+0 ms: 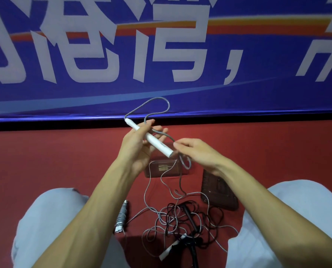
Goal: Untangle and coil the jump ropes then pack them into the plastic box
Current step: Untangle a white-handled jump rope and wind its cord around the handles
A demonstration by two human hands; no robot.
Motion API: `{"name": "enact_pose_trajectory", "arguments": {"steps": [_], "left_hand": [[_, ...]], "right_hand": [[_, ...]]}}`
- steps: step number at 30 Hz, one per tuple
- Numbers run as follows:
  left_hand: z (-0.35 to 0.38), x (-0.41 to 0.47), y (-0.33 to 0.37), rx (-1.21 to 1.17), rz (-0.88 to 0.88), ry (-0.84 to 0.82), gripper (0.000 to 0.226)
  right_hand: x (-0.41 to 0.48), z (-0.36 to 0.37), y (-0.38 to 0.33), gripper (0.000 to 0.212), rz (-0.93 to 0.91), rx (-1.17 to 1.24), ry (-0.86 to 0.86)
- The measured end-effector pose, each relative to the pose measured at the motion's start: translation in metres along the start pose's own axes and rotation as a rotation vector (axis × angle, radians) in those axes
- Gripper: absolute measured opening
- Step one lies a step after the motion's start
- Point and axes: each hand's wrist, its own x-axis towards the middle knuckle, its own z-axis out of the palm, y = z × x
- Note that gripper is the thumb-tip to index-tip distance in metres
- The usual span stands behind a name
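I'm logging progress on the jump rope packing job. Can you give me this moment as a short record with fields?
left hand: holds white handle, tilted
right hand: pinches grey rope by the handle's lower end
grey rope: loops above the handle, trails down to the floor
tangle: grey and black ropes mixed on red floor
wound handle: white, grey rope wrapped round it, left of tangle
plastic box: open, beyond the tangle
lid: on floor, right of box
stage: untangling; no coil visible in box

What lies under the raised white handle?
A clear plastic box on the red floor, grey rope hanging across it. The white handle and left hand cover its far end.
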Motion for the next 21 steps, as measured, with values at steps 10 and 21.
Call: {"name": "enact_pose_trajectory", "arguments": {"steps": [10,21], "left_hand": [[-0.013,0.011,0.016,-0.324,0.118,0.102,0.01],[-0.01,0.018,-0.008,-0.144,0.16,0.153,0.033]], "right_hand": [[-0.001,-0.007,0.006,0.016,0.037,-0.177,-0.1],[-0.005,-0.016,0.001,0.028,0.05,0.264,0.111]]}}
